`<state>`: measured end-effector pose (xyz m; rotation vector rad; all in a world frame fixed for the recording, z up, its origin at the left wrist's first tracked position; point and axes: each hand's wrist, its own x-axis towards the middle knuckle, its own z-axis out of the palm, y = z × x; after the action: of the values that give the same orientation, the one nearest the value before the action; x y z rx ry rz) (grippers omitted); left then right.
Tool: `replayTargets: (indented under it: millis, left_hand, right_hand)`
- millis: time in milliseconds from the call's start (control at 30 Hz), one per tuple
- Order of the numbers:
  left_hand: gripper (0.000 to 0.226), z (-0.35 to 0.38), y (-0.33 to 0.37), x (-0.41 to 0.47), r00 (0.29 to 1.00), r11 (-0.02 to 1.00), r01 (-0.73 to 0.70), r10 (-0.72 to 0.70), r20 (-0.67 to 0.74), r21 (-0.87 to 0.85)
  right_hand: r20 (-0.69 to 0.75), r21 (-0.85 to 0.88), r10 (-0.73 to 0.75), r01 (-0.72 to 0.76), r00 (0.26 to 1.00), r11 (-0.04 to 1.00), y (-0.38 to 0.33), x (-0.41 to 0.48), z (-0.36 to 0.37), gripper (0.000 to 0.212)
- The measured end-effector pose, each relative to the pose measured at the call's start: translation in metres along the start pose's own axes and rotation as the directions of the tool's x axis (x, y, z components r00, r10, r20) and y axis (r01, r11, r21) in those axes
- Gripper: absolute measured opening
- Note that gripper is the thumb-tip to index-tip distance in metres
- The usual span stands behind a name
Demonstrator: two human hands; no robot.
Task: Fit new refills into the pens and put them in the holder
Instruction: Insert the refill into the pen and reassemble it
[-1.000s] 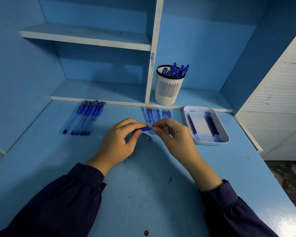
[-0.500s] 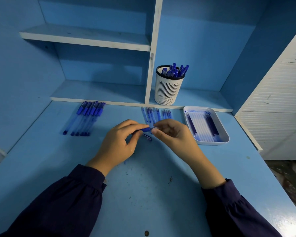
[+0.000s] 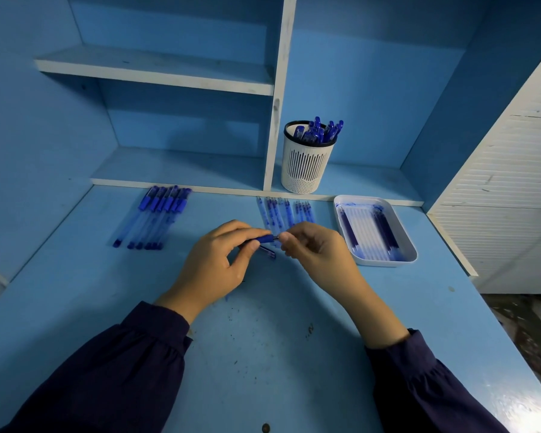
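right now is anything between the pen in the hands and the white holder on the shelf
Nothing visible blocks it. The pen, held by the left hand and pinched at its tip by the right hand, has open air up to the holder. Loose pen parts lie flat on the desk between them.

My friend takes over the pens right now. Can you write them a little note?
Left hand: grips the blue pen by its barrel.
Right hand: pinches that pen's tip end.
A small blue piece lies on the desk under the pen.
Done: several pens stand in the white holder.
Left: finish this pen, then probably the row of pens at far left.
Thin refills lie in the tray and, it seems, in a loose row beside it.
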<state>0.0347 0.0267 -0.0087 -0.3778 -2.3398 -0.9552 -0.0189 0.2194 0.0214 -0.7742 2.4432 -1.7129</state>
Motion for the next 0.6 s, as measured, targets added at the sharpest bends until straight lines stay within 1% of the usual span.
replayTargets:
  millis: [67, 133, 233, 367, 467, 600]
  left_hand:
    - [0.025, 0.0005, -0.0001, 0.0004, 1.0, 1.0, 0.002, -0.002, -0.002, -0.002]
    - [0.024, 0.0011, -0.0002, 0.0001, 1.0, 1.0, 0.008, -0.008, -0.006, -0.006]
    - [0.024, 0.0003, -0.0002, -0.0003, 1.0, 1.0, 0.007, -0.007, -0.012, -0.01]
    - [0.024, 0.0004, -0.0002, 0.0001, 1.0, 1.0, 0.014, -0.014, -0.021, -0.007]
    - [0.022, 0.0007, 0.0001, 0.0002, 1.0, 1.0, 0.0, -0.001, -0.024, -0.026]
    - [0.022, 0.0013, 0.0001, 0.0017, 0.999, 0.999, -0.035, 0.034, -0.018, -0.016]
  right_hand:
    - [0.016, 0.076, 0.012, -0.013, 1.0, 0.997, -0.0015, -0.0003, -0.0015, 0.014]
    - [0.024, 0.133, -0.013, 0.009, 1.0, 0.991, -0.0019, -0.0008, -0.0025, 0.015]
    - [0.012, 0.054, -0.023, 0.022, 1.0, 0.998, -0.0008, -0.0006, -0.0011, 0.008]
    - [0.018, 0.116, -0.026, 0.024, 1.0, 0.993, -0.0021, -0.0006, -0.0011, 0.014]
    - [0.001, 0.052, -0.044, 0.044, 0.999, 0.998, -0.0014, -0.0001, 0.0005, 0.01]
    - [-0.06, -0.071, -0.043, 0.039, 0.997, 0.997, -0.0002, -0.0008, 0.0035, 0.012]
